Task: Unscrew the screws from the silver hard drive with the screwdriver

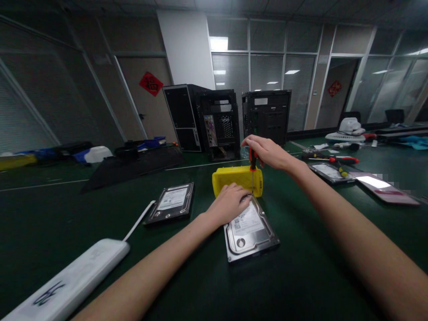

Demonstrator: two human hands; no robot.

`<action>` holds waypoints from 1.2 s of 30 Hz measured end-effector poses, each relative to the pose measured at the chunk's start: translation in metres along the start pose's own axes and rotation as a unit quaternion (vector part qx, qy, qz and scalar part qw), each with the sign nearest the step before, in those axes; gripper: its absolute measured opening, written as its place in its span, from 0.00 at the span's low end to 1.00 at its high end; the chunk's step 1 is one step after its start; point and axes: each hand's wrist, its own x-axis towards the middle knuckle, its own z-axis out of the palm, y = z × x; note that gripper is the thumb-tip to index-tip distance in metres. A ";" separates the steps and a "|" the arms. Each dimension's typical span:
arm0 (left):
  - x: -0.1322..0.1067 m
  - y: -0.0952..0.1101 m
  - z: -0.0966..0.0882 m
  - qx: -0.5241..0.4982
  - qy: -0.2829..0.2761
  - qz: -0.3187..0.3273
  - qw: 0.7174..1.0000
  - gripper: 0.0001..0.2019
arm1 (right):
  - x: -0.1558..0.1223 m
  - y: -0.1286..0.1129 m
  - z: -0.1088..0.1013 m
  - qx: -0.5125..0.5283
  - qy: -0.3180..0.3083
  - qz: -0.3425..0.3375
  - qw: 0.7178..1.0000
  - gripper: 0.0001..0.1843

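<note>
A silver hard drive [252,234] lies flat on the green table [301,276] in front of me. My left hand [230,201] presses down on its far end, fingers curled over the casing. My right hand [267,151] is closed round the red and black handle of a screwdriver [253,171], which stands upright with its tip at the drive's far right corner. A yellow box [234,179] sits just behind the drive.
A second hard drive [172,201] lies to the left, a third [329,171] to the right. A white power strip [70,281] runs along the near left. Two black computer cases [217,122] stand at the back. Loose tools [334,159] and a phone [381,186] lie right.
</note>
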 end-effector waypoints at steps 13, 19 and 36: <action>0.000 -0.001 0.000 -0.003 0.005 0.008 1.000 0.16 | 0.003 0.002 0.002 -0.079 0.043 -0.031 0.995 0.15; 0.000 -0.001 0.001 -0.001 0.006 0.004 1.000 0.16 | 0.001 0.005 0.002 -0.119 0.063 -0.019 0.991 0.18; 0.000 -0.001 0.001 -0.003 0.007 0.002 1.000 0.16 | -0.001 0.000 0.003 -0.156 0.073 -0.048 0.984 0.19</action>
